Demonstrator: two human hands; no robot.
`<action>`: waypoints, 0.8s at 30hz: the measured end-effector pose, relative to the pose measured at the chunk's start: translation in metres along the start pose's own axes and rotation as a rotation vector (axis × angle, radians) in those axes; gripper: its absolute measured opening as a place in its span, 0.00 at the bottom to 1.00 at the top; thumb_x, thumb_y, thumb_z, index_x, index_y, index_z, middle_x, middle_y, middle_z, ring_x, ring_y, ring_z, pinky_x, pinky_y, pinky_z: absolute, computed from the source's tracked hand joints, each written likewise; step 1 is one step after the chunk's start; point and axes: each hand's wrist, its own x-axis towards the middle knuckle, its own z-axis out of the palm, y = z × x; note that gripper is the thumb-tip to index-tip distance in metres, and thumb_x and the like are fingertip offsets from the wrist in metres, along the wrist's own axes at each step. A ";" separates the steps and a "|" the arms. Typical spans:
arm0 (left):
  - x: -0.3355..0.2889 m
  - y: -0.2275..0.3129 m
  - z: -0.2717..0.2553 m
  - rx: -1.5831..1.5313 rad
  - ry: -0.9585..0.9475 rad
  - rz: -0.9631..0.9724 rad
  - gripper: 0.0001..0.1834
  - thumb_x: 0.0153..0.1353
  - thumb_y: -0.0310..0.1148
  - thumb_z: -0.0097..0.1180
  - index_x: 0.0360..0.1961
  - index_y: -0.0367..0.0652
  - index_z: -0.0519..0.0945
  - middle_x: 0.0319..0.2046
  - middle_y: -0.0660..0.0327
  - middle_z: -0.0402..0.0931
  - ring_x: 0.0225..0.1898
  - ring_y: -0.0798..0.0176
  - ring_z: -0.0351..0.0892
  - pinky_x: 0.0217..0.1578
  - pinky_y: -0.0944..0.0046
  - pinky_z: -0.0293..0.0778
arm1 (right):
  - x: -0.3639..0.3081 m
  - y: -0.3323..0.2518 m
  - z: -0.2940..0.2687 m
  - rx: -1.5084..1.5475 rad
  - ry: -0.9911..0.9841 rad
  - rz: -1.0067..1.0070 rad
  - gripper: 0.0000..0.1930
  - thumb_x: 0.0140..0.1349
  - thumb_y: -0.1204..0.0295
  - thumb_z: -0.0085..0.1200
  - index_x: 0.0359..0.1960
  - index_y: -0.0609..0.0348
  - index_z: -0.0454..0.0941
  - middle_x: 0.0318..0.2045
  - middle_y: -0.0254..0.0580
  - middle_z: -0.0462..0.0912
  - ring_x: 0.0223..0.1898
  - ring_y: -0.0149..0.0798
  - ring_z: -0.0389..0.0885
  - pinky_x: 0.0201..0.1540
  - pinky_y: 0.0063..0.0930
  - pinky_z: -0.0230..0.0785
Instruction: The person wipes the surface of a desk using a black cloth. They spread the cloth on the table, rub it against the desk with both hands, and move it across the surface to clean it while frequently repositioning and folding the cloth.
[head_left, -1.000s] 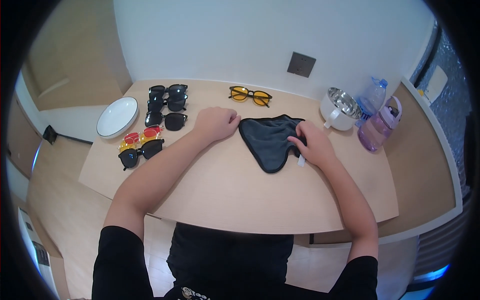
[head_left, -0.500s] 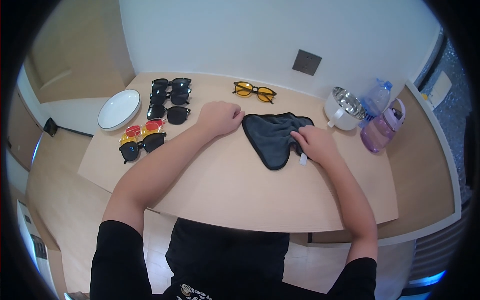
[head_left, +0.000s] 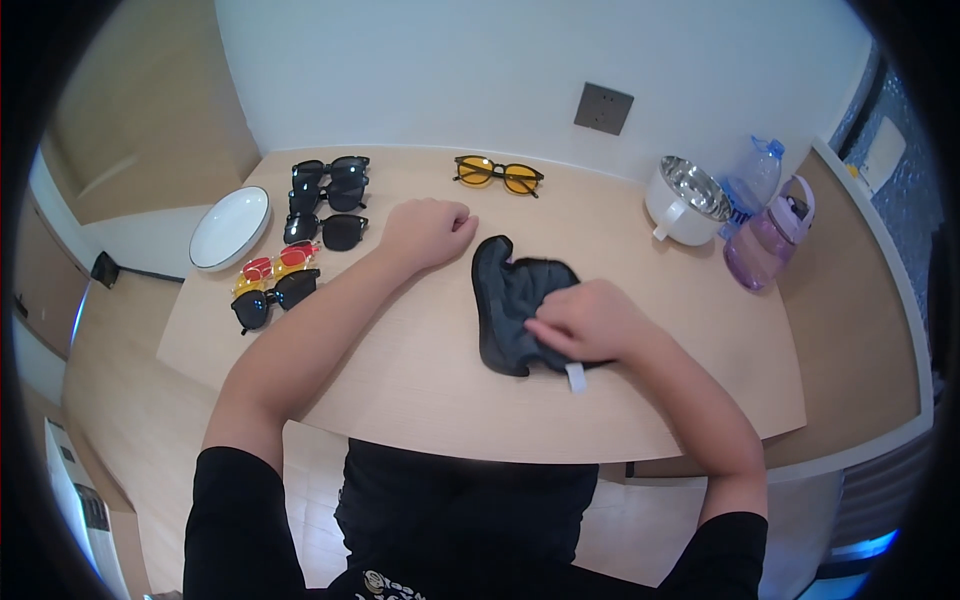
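Under my right hand (head_left: 585, 322) lies a dark grey cloth (head_left: 500, 310) with black edging and a small white tag. My fingers are curled onto it, bunching its fabric against the tabletop. My left hand (head_left: 428, 232) rests closed on the table, left of the cloth and apart from it, with nothing seen in it. Beyond both hands, near the wall, stand yellow-lensed glasses (head_left: 499, 176) with dark frames. Several dark sunglasses (head_left: 328, 232) form a column left of my left hand. Red-lensed glasses (head_left: 277, 262) and a yellow-lensed pair sit among them, partly overlapped.
A white plate (head_left: 230, 230) with a dark rim sits at the table's left edge. At the right stand a white mug (head_left: 680, 210) with a metal inside, a clear blue bottle (head_left: 755, 180) and a purple drinking bottle (head_left: 768, 245). The wall (head_left: 420, 80) bounds the back.
My right hand has moved nearer and to the left, dragging the cloth along and crumpling it. My left hand stays closed on the table; the view has shifted slightly.
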 end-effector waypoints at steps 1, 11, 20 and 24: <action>0.001 0.001 -0.001 0.000 -0.005 0.001 0.20 0.71 0.51 0.57 0.32 0.49 0.89 0.26 0.55 0.86 0.30 0.46 0.86 0.33 0.46 0.79 | -0.003 0.012 -0.002 -0.017 0.008 0.091 0.19 0.74 0.60 0.58 0.23 0.53 0.78 0.22 0.41 0.79 0.28 0.52 0.82 0.30 0.44 0.72; -0.002 0.009 -0.009 0.009 -0.063 -0.030 0.20 0.72 0.50 0.54 0.34 0.50 0.90 0.30 0.55 0.88 0.36 0.46 0.88 0.39 0.46 0.81 | -0.028 0.064 -0.011 -0.126 0.103 0.405 0.19 0.73 0.57 0.57 0.27 0.56 0.82 0.25 0.47 0.84 0.33 0.56 0.83 0.36 0.50 0.73; -0.004 -0.001 0.006 0.002 0.033 0.009 0.21 0.72 0.52 0.56 0.30 0.49 0.88 0.26 0.55 0.86 0.31 0.46 0.86 0.33 0.44 0.78 | 0.001 -0.044 0.004 0.127 -0.093 -0.110 0.15 0.67 0.63 0.60 0.22 0.52 0.78 0.21 0.42 0.80 0.26 0.52 0.82 0.30 0.45 0.73; 0.000 0.002 -0.001 -0.006 0.014 0.014 0.21 0.72 0.51 0.57 0.29 0.49 0.87 0.25 0.55 0.85 0.30 0.45 0.86 0.32 0.45 0.78 | 0.002 -0.022 -0.002 0.114 -0.065 -0.047 0.17 0.70 0.61 0.59 0.22 0.53 0.77 0.21 0.42 0.80 0.26 0.52 0.82 0.30 0.45 0.73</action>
